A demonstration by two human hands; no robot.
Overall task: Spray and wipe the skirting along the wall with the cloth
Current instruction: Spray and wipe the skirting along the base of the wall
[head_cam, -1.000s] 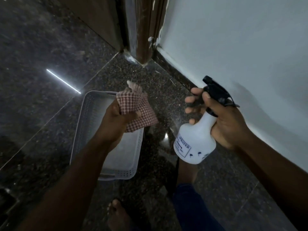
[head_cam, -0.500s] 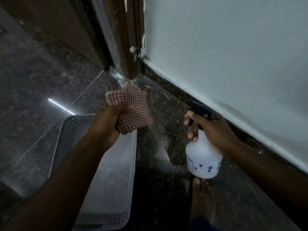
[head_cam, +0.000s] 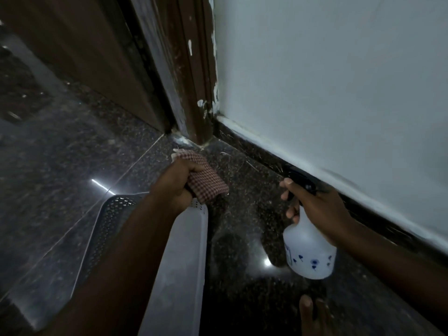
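Right, both arms reach forward and down over the dark speckled granite floor. The left hand is curled into a fist, knuckles up, fingers wrapped tight round a bunched red-and-white checked cloth. The cloth bulges out past the knuckles toward the foot of the brown door frame, near the corner where frame, floor and wall meet; I cannot tell whether it touches the floor.

Over on the right, the right hand grips the neck of a white spray bottle, forefinger stretched along the black trigger head, the other fingers curled beneath it. The bottle hangs tilted, body low and toward the camera, small blue prints on its side, and the nozzle sits just beside the dark skirting that runs along the bottom of the pale wall. The skirting shows light scratches and streaks near the corner.

Under the left forearm lies a white perforated plastic basket on the floor; what shows of its inside holds nothing. A bare foot stands at the bottom edge, below the bottle.
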